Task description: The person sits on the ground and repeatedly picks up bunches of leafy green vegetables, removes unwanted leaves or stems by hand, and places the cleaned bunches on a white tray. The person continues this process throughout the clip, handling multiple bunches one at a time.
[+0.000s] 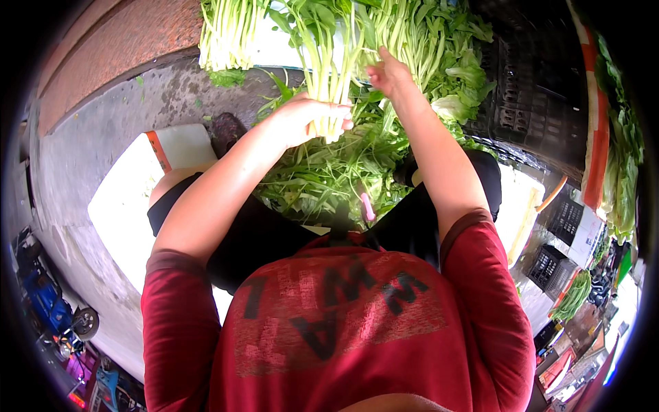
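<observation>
My left hand [298, 119] is wrapped around the lower stems of an upright bunch of long leafy greens [323, 67], which look like water spinach. The cut ends poke out below my fingers, and the leaves run off the top of the view. Just right of the bunch is my right hand [389, 74], its fingers apart and slightly blurred, with nothing seen in it. Behind that hand lies a larger pile of the same greens [412, 36]. Loose leaves and trimmings [340, 165] cover the ground between my knees.
Another stem bunch [231, 36] lies on a white surface [280, 46] at the top. White foam boxes stand at my left [121, 206] and right [520, 206]. Black plastic crates [515, 103] rise on the right, beside lettuce-like leaves [461, 87]. Parked vehicles [49, 304] show far left.
</observation>
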{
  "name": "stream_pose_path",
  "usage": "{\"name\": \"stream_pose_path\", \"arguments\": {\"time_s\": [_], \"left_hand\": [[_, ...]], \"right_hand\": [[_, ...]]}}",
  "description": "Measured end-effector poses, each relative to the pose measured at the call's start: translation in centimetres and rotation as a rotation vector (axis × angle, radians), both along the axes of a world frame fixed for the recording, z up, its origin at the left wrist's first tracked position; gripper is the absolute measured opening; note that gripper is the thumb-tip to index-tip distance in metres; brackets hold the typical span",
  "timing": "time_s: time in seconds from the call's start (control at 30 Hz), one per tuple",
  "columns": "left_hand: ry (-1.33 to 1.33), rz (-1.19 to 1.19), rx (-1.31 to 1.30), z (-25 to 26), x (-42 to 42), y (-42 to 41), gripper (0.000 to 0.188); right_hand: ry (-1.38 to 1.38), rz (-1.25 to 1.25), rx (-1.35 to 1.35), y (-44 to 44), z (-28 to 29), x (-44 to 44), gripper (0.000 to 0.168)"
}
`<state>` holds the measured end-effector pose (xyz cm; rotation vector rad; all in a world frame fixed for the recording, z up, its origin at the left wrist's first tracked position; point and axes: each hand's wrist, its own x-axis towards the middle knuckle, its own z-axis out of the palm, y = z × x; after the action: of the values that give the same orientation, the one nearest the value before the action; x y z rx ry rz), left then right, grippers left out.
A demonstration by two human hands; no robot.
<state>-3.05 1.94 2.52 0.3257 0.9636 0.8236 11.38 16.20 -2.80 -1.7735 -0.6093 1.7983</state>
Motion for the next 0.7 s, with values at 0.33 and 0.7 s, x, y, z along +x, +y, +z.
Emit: {"name": "stream_pose_path", "arguments": {"time_s": [0.33,0.7], "left_hand": [[0.097,-0.069,-0.138,-1.9,-1.2,-1.1,0.022],[0.191,-0.129,-0.207,-2.8,-1.0,-1.3,0.025]], "right_hand": [[-0.271,0.247,0.928,0.2,2.9,-2.1,0.025],[-0.601,0.494,0.595,0.7,-2.2,0.4,0.021]]}}
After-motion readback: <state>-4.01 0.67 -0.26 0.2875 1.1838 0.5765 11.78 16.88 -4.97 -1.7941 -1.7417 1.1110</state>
